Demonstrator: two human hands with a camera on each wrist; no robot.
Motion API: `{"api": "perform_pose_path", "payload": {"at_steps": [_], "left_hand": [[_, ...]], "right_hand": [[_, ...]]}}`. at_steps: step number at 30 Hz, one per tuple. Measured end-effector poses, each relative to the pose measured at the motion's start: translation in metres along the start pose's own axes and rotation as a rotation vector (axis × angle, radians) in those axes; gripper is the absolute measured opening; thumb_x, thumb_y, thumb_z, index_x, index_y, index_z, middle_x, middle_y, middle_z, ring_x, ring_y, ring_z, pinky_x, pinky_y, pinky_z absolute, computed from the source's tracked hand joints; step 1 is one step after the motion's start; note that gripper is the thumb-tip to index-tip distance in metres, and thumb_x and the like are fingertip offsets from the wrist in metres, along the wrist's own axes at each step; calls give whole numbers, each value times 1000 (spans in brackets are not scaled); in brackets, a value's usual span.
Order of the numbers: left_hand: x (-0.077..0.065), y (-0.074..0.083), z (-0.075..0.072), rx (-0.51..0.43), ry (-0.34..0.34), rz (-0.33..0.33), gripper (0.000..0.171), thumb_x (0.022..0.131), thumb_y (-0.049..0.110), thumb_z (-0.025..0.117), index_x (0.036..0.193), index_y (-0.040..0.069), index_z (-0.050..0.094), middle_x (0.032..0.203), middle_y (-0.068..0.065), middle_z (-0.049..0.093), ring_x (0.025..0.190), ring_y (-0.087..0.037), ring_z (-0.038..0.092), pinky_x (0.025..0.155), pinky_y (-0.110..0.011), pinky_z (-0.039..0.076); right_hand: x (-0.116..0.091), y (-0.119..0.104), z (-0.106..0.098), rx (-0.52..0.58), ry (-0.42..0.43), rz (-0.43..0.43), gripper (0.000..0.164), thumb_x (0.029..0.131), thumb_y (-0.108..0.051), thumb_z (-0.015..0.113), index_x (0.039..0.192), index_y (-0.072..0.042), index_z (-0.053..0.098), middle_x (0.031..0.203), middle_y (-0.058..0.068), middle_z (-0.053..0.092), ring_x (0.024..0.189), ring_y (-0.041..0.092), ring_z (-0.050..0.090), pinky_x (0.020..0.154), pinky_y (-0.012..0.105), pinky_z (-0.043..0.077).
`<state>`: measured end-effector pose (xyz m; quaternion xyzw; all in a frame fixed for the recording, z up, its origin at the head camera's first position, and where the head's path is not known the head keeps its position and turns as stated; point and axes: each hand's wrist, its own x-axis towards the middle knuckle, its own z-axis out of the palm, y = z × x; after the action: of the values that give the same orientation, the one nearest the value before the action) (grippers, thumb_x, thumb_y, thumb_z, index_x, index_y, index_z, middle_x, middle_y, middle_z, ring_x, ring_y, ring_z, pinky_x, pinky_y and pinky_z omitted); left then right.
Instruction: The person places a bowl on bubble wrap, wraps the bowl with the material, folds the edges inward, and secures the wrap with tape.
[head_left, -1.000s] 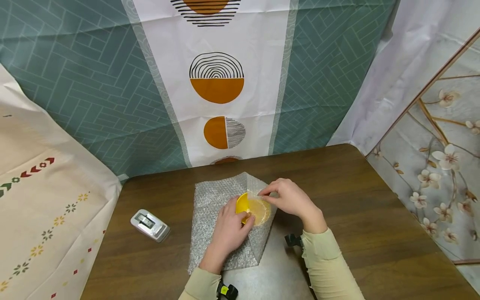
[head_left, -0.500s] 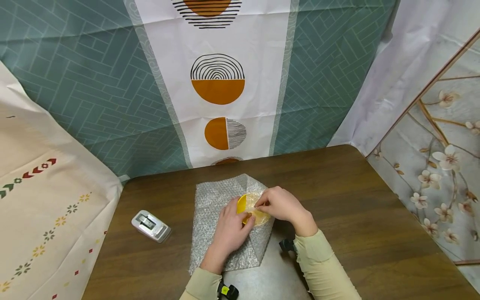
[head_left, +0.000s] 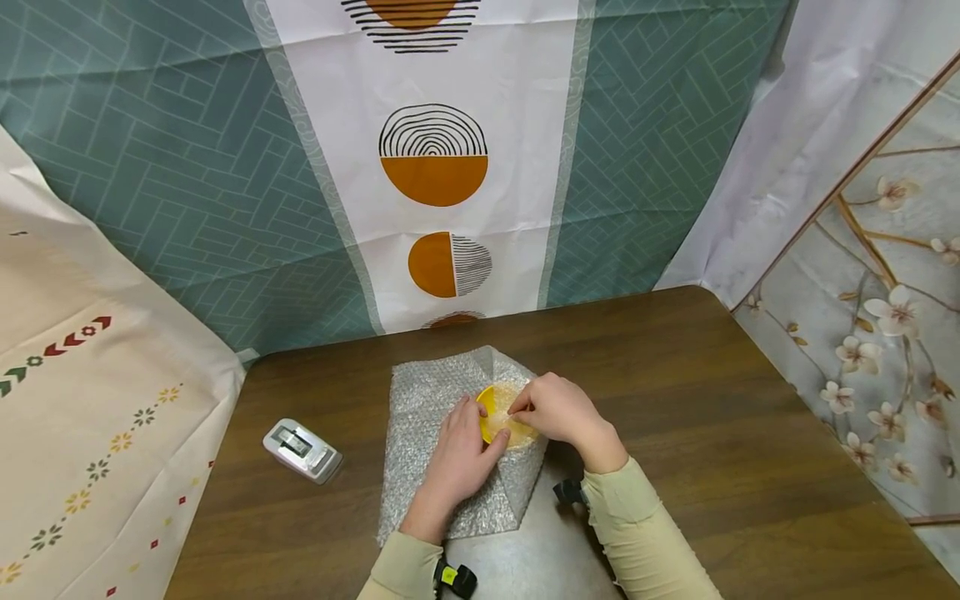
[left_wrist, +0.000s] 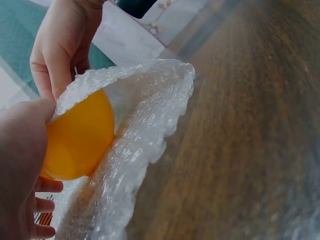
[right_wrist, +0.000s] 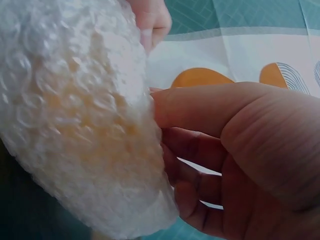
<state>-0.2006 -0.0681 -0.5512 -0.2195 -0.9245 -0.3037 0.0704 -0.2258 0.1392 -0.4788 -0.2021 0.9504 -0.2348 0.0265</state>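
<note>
A yellow bowl (head_left: 486,427) sits on a sheet of bubble wrap (head_left: 420,433), whose right corner is folded over the bowl's right part. My left hand (head_left: 457,467) holds the bowl at its left side, fingers at the rim and thumb near the wrap's edge. With thumb and fingertips, my right hand (head_left: 564,412) pinches the folded edge of the wrap over the bowl. The left wrist view shows the bowl's smooth rounded side (left_wrist: 80,140) under the raised wrap (left_wrist: 135,155). In the right wrist view, wrap (right_wrist: 85,120) hides most of the bowl.
A white and grey tape dispenser-like device (head_left: 302,451) lies to the left on the wooden table (head_left: 720,417). A grey metallic-looking surface (head_left: 525,567) shows at the table's front. Patterned cloths (head_left: 645,150) hang behind and at both sides.
My right hand has moved left and slightly towards me, drawing the wrap's corner further over the bowl. My left hand's fingers have shifted slightly at the rim.
</note>
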Motion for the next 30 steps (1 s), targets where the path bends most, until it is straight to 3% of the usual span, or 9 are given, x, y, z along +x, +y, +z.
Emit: {"api": "perform_pose_path", "payload": {"at_steps": [6, 14, 18, 21, 24, 27, 30], "left_hand": [[-1, 0, 2, -17, -1, -11, 46, 104, 42, 61, 120, 0, 50, 133, -25, 57, 149, -50, 40, 121, -62, 32], [1, 0, 2, -37, -23, -34, 47, 105, 45, 60, 121, 2, 48, 148, -29, 54, 152, -51, 35, 122, -64, 30], [1, -2, 2, -45, -24, -22, 42, 107, 45, 58, 114, 5, 48, 143, -29, 57, 151, -52, 35, 121, -64, 29], [2, -4, 1, -43, -7, 21, 38, 107, 43, 59, 107, 7, 50, 135, -24, 61, 145, -49, 44, 118, -63, 35], [4, -6, -2, -19, 33, 84, 32, 107, 39, 61, 101, 8, 58, 132, -18, 63, 128, -41, 59, 106, -58, 46], [5, -7, -6, 22, 73, 129, 28, 107, 35, 61, 97, 10, 69, 136, -14, 66, 114, -35, 67, 96, -54, 53], [5, -9, -8, 56, 94, 139, 30, 107, 31, 60, 95, 11, 78, 141, -14, 66, 120, -37, 68, 98, -56, 55]], "right_hand": [[2, -4, 8, -41, 14, -25, 6, 91, -17, 86, 94, -22, 89, 93, -9, 80, 86, 18, 75, 74, 39, 61], [4, -4, 17, -121, 46, -49, 7, 88, -20, 88, 92, -26, 89, 90, -10, 80, 84, 19, 75, 70, 41, 60], [6, -4, 22, -140, 39, -52, 7, 87, -20, 88, 90, -26, 89, 89, -10, 80, 82, 18, 74, 69, 41, 60], [7, -3, 24, -134, 36, -53, 6, 86, -19, 89, 89, -25, 89, 87, -11, 79, 81, 17, 74, 70, 39, 60], [7, -2, 25, -126, 28, -57, 5, 86, -19, 89, 88, -24, 89, 86, -10, 79, 79, 16, 73, 69, 38, 60], [6, -2, 25, -126, 20, -59, 6, 87, -18, 88, 88, -24, 89, 86, -9, 79, 79, 17, 73, 68, 38, 59], [5, -4, 24, -146, 20, -74, 7, 87, -17, 87, 90, -23, 89, 88, -8, 80, 81, 20, 74, 72, 41, 60]]}}
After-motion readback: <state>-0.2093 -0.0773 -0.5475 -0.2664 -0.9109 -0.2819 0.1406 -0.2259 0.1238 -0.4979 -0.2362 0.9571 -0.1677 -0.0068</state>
